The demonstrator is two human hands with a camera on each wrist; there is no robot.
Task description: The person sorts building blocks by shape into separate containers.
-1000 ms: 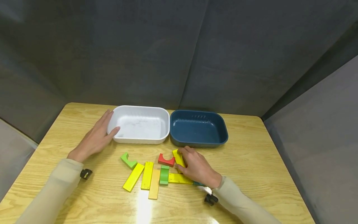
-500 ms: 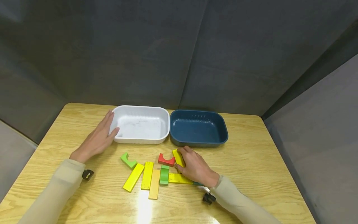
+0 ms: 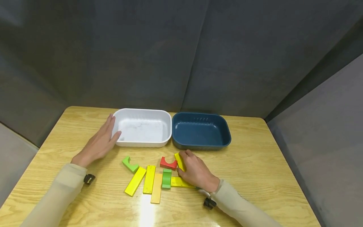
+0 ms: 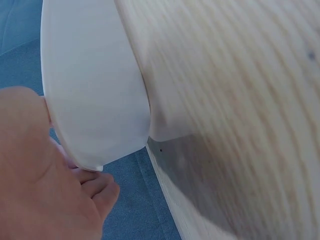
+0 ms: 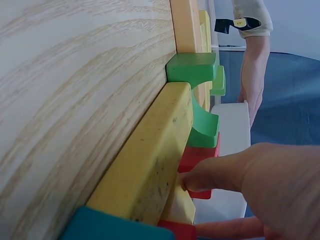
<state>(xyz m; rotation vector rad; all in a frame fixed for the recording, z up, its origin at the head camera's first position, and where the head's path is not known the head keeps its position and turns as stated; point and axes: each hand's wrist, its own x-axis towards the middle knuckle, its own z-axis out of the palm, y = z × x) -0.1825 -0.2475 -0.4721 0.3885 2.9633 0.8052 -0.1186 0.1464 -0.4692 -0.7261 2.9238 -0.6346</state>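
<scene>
My left hand [image 3: 96, 144] rests at the left end of a white tub [image 3: 143, 143]. Its thumb reaches over the front rim while the other fingers lie along the outside. In front of a dark blue tub [image 3: 201, 147], my right hand [image 3: 197, 170] pinches a flat yellow block [image 3: 180, 161] lying among other blocks. The right wrist view shows its thumb [image 5: 212, 175] on one side of that yellow block [image 5: 180, 205] and a finger beyond, beside a small red piece [image 5: 182, 230]. A red arch block [image 3: 168, 164] lies just left of the held block.
Nearby lie a green arch block [image 3: 166, 179], a light green arch block [image 3: 130, 164], several yellow planks [image 3: 135, 181] and an orange plank [image 3: 156, 188]. A teal block [image 5: 115, 225] is mostly hidden under the right wrist. A dark curtain [image 3: 141, 56] hangs behind the wooden table [image 3: 107, 201].
My left hand has shifted slightly right along the white tub's corner. My right hand stays at the yellow block, its wrist drawn a little left. The blocks and tubs keep their places.
</scene>
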